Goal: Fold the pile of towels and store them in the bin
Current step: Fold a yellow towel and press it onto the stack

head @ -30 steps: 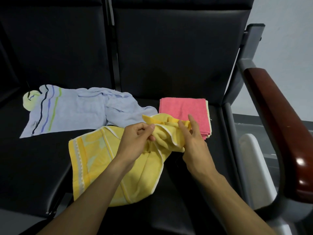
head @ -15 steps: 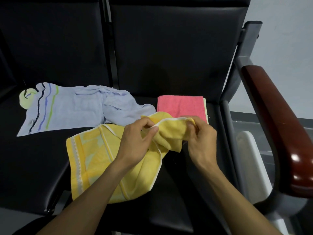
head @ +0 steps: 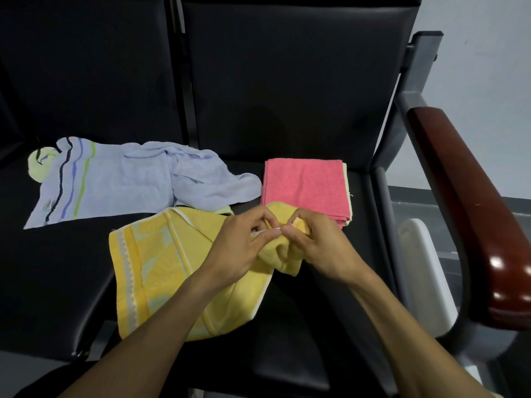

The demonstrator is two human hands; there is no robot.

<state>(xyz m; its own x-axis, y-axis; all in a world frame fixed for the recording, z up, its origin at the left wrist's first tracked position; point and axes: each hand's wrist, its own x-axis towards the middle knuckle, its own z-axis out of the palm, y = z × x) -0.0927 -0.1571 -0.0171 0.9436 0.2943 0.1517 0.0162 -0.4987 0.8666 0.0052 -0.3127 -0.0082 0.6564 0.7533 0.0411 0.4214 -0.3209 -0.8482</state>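
A yellow patterned towel (head: 161,262) lies crumpled on the black seat in front of me. My left hand (head: 238,248) and my right hand (head: 319,245) both pinch its bunched white-edged hem, fingertips almost touching above the seat. Behind them a folded pink towel (head: 304,185) rests on a pale folded one. A light blue striped towel (head: 115,179) sprawls unfolded at the left, across both seats. A white bin (head: 425,271) stands on the floor to the right of the seat, only partly visible.
The black bench seats (head: 48,277) have tall backrests. A dark red wooden armrest (head: 471,208) on a grey metal frame rises at the right, between the seat and the bin.
Both hands have drawn together along the yellow towel's hem, gathering the bunched cloth nearer to me and uncovering more of the pink towel.
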